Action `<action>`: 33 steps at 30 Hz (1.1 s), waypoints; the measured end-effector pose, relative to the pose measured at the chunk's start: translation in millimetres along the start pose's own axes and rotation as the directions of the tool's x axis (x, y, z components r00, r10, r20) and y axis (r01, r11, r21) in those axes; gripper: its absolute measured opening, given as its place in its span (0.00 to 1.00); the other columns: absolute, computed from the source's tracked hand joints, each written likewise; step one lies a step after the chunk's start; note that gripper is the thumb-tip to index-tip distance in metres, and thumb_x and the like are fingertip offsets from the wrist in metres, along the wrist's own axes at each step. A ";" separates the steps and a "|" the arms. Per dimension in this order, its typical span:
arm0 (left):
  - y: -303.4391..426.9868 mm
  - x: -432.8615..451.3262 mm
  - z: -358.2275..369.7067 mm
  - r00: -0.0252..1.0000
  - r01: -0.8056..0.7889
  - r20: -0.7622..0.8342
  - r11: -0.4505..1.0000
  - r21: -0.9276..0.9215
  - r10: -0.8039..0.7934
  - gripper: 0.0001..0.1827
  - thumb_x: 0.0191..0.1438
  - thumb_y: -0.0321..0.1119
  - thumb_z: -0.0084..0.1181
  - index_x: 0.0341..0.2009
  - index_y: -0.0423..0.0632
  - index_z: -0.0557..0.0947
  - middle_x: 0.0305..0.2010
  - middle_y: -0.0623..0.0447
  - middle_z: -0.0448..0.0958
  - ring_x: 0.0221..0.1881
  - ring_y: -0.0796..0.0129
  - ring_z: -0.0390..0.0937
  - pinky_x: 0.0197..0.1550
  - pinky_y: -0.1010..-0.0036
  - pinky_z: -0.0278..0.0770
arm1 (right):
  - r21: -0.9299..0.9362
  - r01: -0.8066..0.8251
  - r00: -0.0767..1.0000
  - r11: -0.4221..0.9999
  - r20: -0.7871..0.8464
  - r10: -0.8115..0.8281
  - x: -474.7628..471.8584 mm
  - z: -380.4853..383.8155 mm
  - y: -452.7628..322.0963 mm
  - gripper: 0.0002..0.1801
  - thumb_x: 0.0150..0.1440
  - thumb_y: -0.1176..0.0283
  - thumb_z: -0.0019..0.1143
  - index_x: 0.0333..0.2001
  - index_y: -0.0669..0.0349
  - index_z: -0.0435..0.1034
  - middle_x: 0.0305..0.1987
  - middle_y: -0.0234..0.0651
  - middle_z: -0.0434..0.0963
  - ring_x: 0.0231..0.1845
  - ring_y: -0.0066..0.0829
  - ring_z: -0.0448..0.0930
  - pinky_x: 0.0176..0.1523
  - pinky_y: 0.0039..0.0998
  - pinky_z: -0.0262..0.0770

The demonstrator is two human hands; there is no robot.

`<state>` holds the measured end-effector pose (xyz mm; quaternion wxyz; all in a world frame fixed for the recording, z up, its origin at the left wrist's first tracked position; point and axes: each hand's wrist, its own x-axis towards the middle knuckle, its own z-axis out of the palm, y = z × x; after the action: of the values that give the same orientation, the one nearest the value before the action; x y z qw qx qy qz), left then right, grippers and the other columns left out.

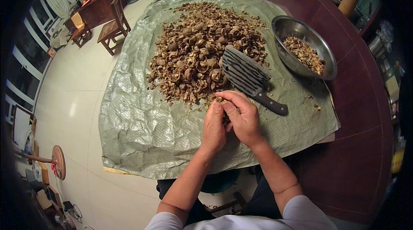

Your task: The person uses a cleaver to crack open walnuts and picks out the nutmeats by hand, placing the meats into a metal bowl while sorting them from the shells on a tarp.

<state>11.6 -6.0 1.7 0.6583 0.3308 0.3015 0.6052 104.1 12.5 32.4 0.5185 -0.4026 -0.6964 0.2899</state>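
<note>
Both my hands meet over the near side of a woven plastic sheet (138, 146). Between the fingertips of my left hand (214, 126) and my right hand (245, 118) is a piece of walnut (219, 99), mostly covered by the fingers. More brown bits show in the gap between the palms. Just beyond my hands rises a large heap of cracked walnuts and shells (200, 55). A cleaver (246, 71) with a dark-streaked blade rests against the heap's right edge, its black handle towards me. Right of it, a steel bowl (280, 49) holds walnut kernels (305, 54).
The sheet covers a table whose dark red surface (358, 152) curves along the right. Small crumbs (317, 108) lie below the bowl. At far left stand a wooden chair (114, 28) and a desk (100, 2). A cylindrical holder (348, 4) with dark sticks is at the upper right.
</note>
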 end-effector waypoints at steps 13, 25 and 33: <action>3.0 -0.2 -0.5 1.000 0.019 0.006 0.999 0.046 -0.020 0.20 0.61 0.50 0.31 0.39 0.46 0.68 0.23 0.61 0.64 0.20 0.83 0.58 0.19 0.86 0.55 | 0.287 -0.075 0.997 0.955 0.031 0.069 -3.7 7.3 3.0 0.12 0.58 0.72 0.41 0.43 0.67 0.67 0.42 0.41 0.73 0.41 0.30 0.74 0.45 0.26 0.69; -12.7 0.1 -4.7 0.980 -0.105 -0.074 0.796 0.596 0.185 0.25 0.61 0.48 0.26 0.30 0.41 0.71 0.29 0.52 0.71 0.31 0.69 0.69 0.35 0.73 0.68 | 0.285 -0.164 0.980 0.944 -0.064 0.190 -10.3 18.1 -3.7 0.14 0.61 0.70 0.35 0.38 0.68 0.68 0.36 0.35 0.74 0.38 0.22 0.72 0.44 0.22 0.67; -28.9 -4.0 1.2 0.989 -0.044 -0.119 0.937 0.347 0.091 0.25 0.61 0.47 0.25 0.34 0.41 0.72 0.30 0.49 0.72 0.32 0.69 0.69 0.37 0.73 0.67 | 0.165 -0.188 0.974 0.968 -0.093 0.205 -10.9 12.5 6.8 0.12 0.60 0.71 0.39 0.35 0.68 0.69 0.33 0.35 0.75 0.35 0.21 0.73 0.40 0.23 0.69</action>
<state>29.5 -11.5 -20.7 0.5477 0.4098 0.4341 0.5862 95.4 6.7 17.8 0.5546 -0.4433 -0.5987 0.3707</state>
